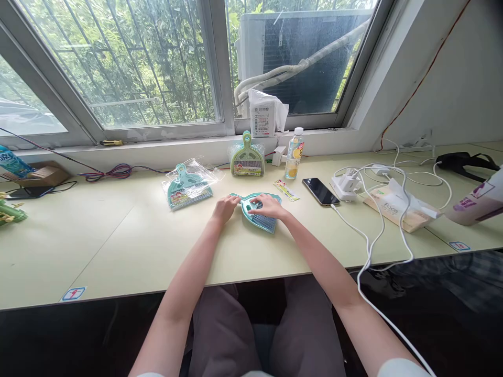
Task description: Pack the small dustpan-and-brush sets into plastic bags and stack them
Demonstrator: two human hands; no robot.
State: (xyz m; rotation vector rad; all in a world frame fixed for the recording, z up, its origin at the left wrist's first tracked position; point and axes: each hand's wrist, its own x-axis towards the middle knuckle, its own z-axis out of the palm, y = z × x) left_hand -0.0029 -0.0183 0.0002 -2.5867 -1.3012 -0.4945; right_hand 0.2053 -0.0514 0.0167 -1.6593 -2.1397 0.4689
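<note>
A teal dustpan [247, 209] lies on the table in front of me, with a matching hand brush [264, 222] set in it, its blue-grey bristles toward the right. My left hand [225, 208] is closed around the narrow handle end of the dustpan. From the right, my right hand [269, 206] reaches over the pan, its thumb and fingers curled on the brush; its palm side is hidden. A second teal dustpan set [188, 187] lies behind to the left under crumpled clear plastic. Farther back, a green dustpan set [247, 159] stands wrapped against the wall.
A printed label strip [286, 190], a juice bottle [294, 154] and a black phone [320, 191] are right of the pan. White cables loop around a power strip [346, 184] and a tissue pack [401, 205], one hanging over the table edge. Bundled wires [118, 172] lie at left.
</note>
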